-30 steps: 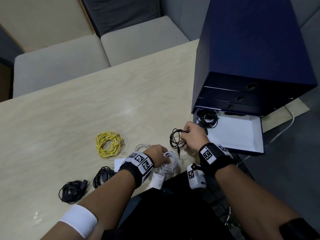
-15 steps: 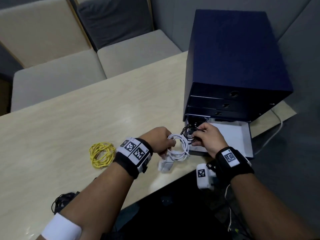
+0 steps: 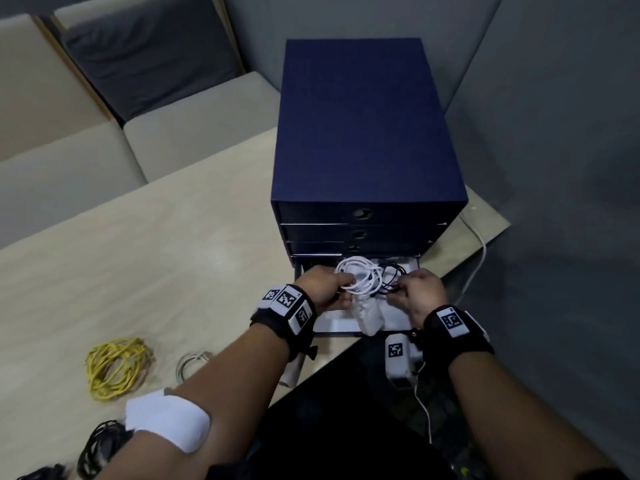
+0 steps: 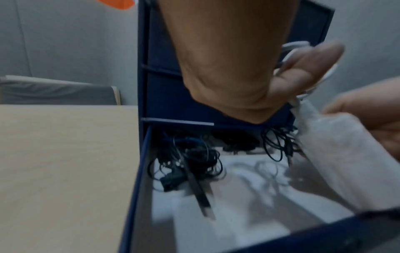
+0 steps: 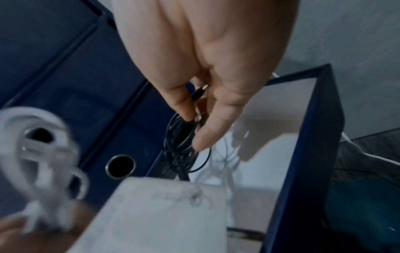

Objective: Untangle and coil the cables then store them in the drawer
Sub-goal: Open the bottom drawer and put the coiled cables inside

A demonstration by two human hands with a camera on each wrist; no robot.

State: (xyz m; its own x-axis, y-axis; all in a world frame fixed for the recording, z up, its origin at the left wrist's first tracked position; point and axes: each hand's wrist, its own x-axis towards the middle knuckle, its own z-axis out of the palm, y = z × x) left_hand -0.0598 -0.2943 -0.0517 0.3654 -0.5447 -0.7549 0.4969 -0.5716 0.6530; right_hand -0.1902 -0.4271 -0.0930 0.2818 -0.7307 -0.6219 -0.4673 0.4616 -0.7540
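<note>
Left hand [image 3: 323, 287] is curled around a coiled white cable [image 3: 360, 278], gripping it above the open bottom drawer [image 3: 334, 325] of the dark blue drawer unit [image 3: 360, 133]; a white adapter block [image 3: 370, 315] hangs from the coil down into the drawer. Right hand [image 3: 417, 294] pinches a thin black cable coil [image 3: 391, 277] between thumb and fingers, also over the drawer, just beside the white coil; right wrist view shows a small plug end tucked in the pinch and the loops dangling below the fingertips [image 5: 203, 138]. Both coils look loosely wound, several loops each, touching or overlapping where the hands meet. Drawer has a white floor; left wrist view shows other black cables [image 4: 190, 159] already lying at its back left corner, blurred. Three upper drawers are closed, each with a round pull hole. On the bench [image 3: 156, 237], near the left forearm, lie a yellow cable coil [image 3: 114, 367], a small grey-white coil [image 3: 192, 363] partly hidden by the arm, and black cable bundles [image 3: 100, 445] at the near edge. A white cord [image 3: 479, 258] runs off the bench's right side behind the unit.
</note>
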